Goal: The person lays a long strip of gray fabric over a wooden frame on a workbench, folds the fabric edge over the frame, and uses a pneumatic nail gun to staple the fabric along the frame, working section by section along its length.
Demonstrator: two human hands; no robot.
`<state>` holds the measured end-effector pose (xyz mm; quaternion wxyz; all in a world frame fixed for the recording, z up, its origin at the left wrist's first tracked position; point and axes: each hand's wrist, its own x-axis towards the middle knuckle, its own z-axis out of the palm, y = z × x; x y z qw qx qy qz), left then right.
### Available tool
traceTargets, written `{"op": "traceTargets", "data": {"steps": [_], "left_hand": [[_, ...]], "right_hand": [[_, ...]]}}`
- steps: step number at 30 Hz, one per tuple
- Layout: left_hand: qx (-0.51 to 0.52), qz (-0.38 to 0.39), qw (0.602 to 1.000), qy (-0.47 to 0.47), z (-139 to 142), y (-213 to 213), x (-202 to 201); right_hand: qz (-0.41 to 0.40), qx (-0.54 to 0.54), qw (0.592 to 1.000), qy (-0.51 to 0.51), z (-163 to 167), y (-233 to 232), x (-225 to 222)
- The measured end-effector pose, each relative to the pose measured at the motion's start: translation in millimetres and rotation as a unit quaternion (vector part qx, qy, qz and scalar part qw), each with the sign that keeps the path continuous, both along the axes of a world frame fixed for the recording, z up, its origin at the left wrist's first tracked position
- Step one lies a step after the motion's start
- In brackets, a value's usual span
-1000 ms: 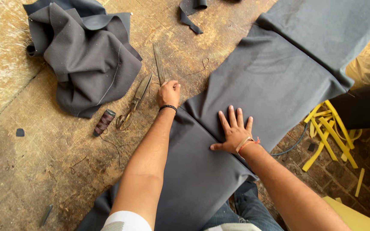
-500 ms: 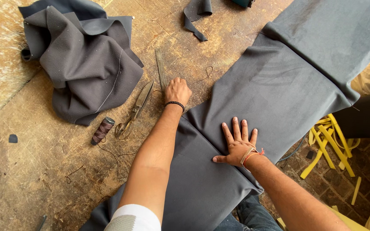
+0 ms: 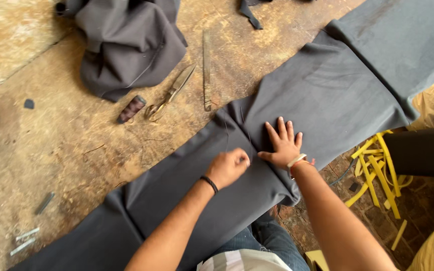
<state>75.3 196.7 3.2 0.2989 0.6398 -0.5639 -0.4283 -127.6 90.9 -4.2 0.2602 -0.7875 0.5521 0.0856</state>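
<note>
1. Long grey cloth (image 3: 327, 95) lies in a band across the worn wooden table (image 3: 76, 150), running from 7 o'clock up to 2 o'clock, its near edge hanging over the table side.
2. Right hand (image 3: 283, 145) lies flat on the cloth near frame centre, palm down, fingers spread and pointing to 12 o'clock, thumb out toward 9 o'clock. It grips nothing; it only presses. A pale band sits at the wrist, forearm coming in from 5 o'clock.
3. Left hand (image 3: 228, 167) sits just beside the right thumb, at its 8 o'clock. Fingers are curled under into a loose fist, knuckles up, fingertips pinched down at a fold in the cloth. Cannot tell whether cloth is actually caught between them. A dark band circles the wrist; forearm enters from 7 o'clock.
4. Creases fan out in the cloth from between the two hands toward 11 o'clock.
5. Scissors (image 3: 169, 93) lie on bare wood at 10 o'clock from the hands, well apart, blades pointing to 1 o'clock.
6. A small dark roll (image 3: 130, 109) rests just beside the scissors' handles, at their 9 o'clock.
7. A crumpled grey heap (image 3: 126, 45) sits at 11 o'clock, near the top edge.
8. Yellow strips (image 3: 377, 170) lie on the brick floor at 3 o'clock.
</note>
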Motion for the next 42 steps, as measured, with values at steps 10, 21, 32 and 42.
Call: {"op": "traceTargets", "data": {"steps": [10, 21, 32, 42], "left_hand": [[-0.084, 0.021, 0.988, 0.125, 48, 131, 15], [0.023, 0.175, 0.982, -0.064, 48, 294, 167], [0.122, 0.152, 0.946, -0.259, 7, 276, 315], [0.094, 0.055, 0.966, -0.235, -45, 235, 316]], "right_hand": [[-0.149, 0.368, 0.736, -0.548, 14, 189, 37], [-0.152, 0.205, 0.862, -0.439, 32, 334, 86], [0.047, 0.024, 0.951, -0.304, 17, 444, 180], [-0.153, -0.022, 0.984, -0.086, -12, 505, 208]]}}
